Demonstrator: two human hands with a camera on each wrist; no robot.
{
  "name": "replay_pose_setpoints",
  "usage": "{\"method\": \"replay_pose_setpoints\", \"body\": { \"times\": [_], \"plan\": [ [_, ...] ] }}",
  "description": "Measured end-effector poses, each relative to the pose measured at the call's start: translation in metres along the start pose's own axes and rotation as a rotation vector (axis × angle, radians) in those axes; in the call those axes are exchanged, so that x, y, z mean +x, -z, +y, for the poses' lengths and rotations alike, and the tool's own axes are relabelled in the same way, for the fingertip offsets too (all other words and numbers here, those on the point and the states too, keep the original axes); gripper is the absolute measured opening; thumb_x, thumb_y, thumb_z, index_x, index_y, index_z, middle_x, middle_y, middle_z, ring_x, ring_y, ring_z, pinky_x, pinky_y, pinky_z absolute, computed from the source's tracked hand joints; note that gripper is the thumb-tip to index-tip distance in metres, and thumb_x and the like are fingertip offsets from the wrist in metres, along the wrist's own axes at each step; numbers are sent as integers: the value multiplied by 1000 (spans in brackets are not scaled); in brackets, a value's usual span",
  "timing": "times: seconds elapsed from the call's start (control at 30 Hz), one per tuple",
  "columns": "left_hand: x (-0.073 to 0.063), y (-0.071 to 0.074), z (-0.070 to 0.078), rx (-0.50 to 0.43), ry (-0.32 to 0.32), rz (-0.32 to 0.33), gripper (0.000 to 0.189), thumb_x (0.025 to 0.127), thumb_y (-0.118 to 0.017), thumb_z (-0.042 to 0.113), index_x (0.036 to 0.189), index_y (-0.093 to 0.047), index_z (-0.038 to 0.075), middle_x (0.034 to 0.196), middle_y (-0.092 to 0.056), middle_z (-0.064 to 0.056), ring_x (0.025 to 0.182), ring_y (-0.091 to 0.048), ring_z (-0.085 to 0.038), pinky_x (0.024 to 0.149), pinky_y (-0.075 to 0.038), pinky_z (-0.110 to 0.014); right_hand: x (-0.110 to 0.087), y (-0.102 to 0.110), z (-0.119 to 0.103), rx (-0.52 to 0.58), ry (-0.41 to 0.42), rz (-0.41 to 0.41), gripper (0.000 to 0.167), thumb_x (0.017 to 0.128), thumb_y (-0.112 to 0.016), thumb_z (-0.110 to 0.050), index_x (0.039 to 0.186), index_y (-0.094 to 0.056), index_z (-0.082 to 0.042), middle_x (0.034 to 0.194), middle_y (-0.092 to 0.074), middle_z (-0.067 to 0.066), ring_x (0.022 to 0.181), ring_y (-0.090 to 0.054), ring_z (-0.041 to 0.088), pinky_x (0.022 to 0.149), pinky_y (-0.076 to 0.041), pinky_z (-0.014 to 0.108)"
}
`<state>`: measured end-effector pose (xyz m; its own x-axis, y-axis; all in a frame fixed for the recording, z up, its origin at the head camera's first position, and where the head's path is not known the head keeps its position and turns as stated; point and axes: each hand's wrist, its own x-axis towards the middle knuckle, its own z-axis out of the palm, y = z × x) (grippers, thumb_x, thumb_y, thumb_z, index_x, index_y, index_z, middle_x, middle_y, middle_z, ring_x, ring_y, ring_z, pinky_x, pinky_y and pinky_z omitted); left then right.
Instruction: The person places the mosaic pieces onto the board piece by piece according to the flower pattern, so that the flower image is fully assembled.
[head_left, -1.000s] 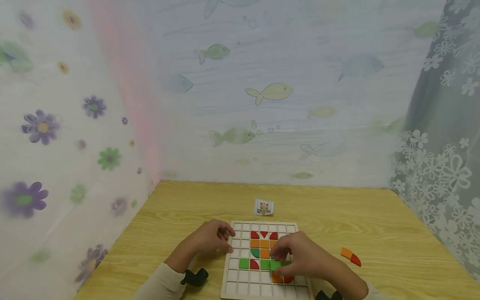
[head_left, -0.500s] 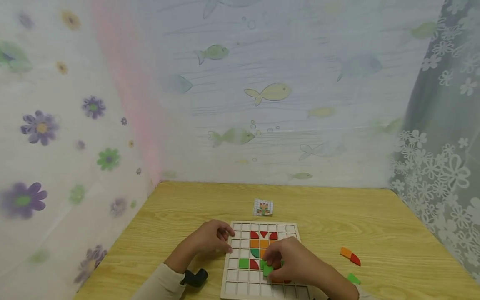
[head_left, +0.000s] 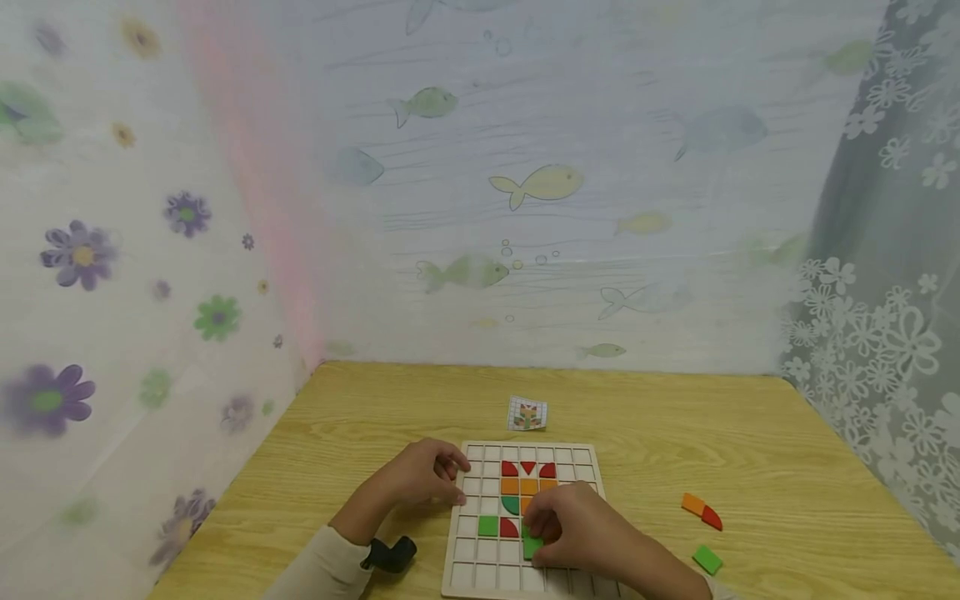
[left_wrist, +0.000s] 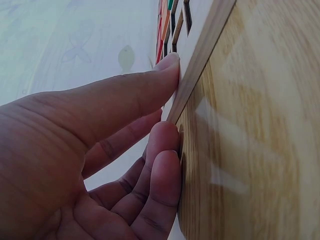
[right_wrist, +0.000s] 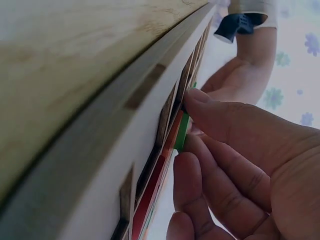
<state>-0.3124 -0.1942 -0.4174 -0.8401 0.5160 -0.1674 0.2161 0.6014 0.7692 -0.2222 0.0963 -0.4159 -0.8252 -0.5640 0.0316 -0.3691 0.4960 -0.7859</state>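
A wooden grid board lies on the table, with flat coloured tiles in its cells. My left hand rests at the board's left edge, its thumb tip touching the rim in the left wrist view. Over the lower middle cells, my right hand pinches a green square tile between thumb and fingers. Near it sit a red quarter-round tile, a second green square tile and a teal quarter-round tile. Orange square tiles form a row below a red triangle tile. My right hand hides several cells.
A small printed pattern card lies beyond the board. On the table to the right are a loose orange tile, a red quarter-round tile and a green tile. Patterned fabric walls stand around the table.
My right hand has shifted left and slightly toward me with the green tile. Its forearm has uncovered a green tile on the table at right. The left hand has stayed put.
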Motion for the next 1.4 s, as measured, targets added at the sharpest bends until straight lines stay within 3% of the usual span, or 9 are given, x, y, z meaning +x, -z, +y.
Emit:
{"method": "replay_pose_setpoints", "body": {
  "times": [0.67,1.4],
  "plan": [
    [-1,0,-1,10,1,8,36,79,-92,19,111,-74,14,98,-64,-5,87,-58,-20,75,-51,-36,-1,-2,-2,-64,23,14,24,73,-94,-16,89,-77,-19,82,-71,-14,73,-64,-1,67,-54,20],
    [-1,0,-1,15,-9,9,37,80,-92,19,112,-75,13,98,-65,-5,87,-58,-20,75,-51,-35,-2,-2,-3,-46,20,-14,22,77,-92,-12,93,-78,-17,85,-72,-13,74,-64,0,68,-55,20]
  ]
}}
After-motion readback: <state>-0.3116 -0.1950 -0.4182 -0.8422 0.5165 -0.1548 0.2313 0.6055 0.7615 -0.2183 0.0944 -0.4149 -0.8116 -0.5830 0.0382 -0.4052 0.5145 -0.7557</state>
